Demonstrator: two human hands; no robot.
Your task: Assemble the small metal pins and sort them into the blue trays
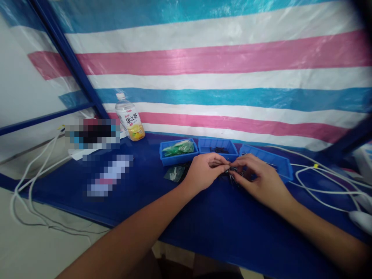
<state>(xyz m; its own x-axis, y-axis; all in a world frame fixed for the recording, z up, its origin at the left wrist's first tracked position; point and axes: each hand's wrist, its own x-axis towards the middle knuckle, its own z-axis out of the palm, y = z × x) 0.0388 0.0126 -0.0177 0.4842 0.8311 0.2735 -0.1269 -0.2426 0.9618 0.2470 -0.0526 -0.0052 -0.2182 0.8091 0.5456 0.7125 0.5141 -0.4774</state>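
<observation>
My left hand and my right hand meet over the blue table, thumbs and fingers pinched close together. Between and just below the fingertips are small, thin dark pieces with some shiny ends, too small and blurred to name. Both hands are closed on some of these pieces. Behind them stand three blue bins: one with green plastic packets, a middle bin with dark bits inside, and a right bin partly covered by my right hand. A small clear bag of pale strips lies beside my left wrist.
A drink bottle stands at the back left, near blurred-out items. White cables loop over the right side, with a rounded white object at the edge. A striped plastic sheet hangs behind the table.
</observation>
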